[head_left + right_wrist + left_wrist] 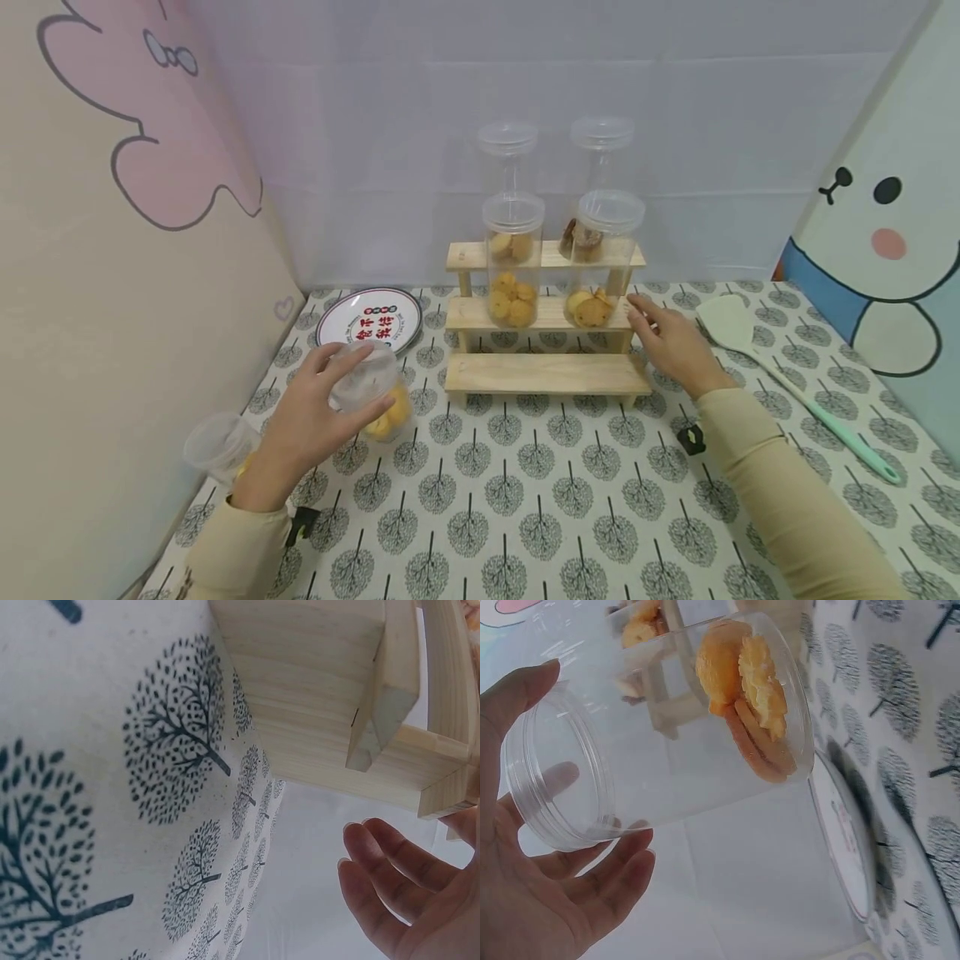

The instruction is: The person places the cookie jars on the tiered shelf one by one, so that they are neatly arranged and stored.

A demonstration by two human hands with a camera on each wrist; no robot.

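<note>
My left hand (311,421) grips a clear lidded jar (386,396) around its lid, thumb on one side and fingers on the other. Yellow and brown cookies (750,705) lie at the bottom of this jar. Whether its base touches the cloth, I cannot tell. My right hand (675,346) is at the right end of a three-step wooden shelf (547,373), fingertips against the middle step. In the right wrist view, several fingers (397,870) extend loosely beside the wood; the contact is partly cut off. Two cookie jars, a left one (513,275) and a right one (600,275), stand on the middle step.
Two more clear jars stand on the top step, behind the front pair. Another jar (221,446) is at the far left, partly behind my left wrist. A white plate (352,308) with red lettering lies back left. A spatula (795,387) lies at right.
</note>
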